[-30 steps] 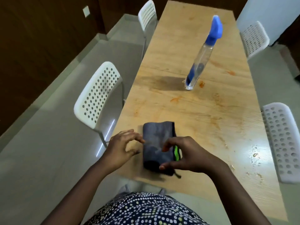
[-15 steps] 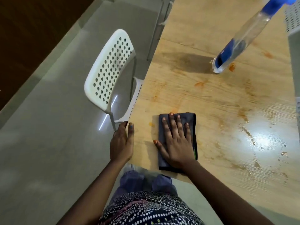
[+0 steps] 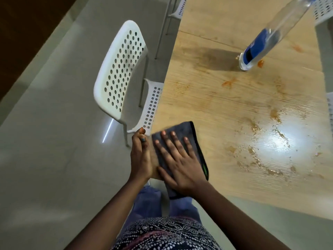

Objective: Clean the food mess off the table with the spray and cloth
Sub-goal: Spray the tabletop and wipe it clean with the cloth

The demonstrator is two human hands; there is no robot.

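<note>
A folded dark grey cloth [image 3: 187,131] lies at the near left corner of the wooden table [image 3: 225,98], its near end hanging over the edge. My right hand [image 3: 177,163] presses flat on it with fingers spread. My left hand [image 3: 140,156] rests along the table's left edge beside the cloth, fingers straight. A clear spray bottle [image 3: 270,35] with a blue label stands farther back on the right; its top is cut off by the frame. Orange food smears [image 3: 228,83] and wet crumbs [image 3: 261,159] cover the table's middle and right.
A white perforated chair [image 3: 120,69] stands close to the table's left side, its seat tucked under the edge. Parts of other white chairs show at the top and right edges. Grey tiled floor lies to the left.
My right hand has slid the cloth toward the table's left corner and near edge. My left hand stays at the table edge, now right beside the cloth.
</note>
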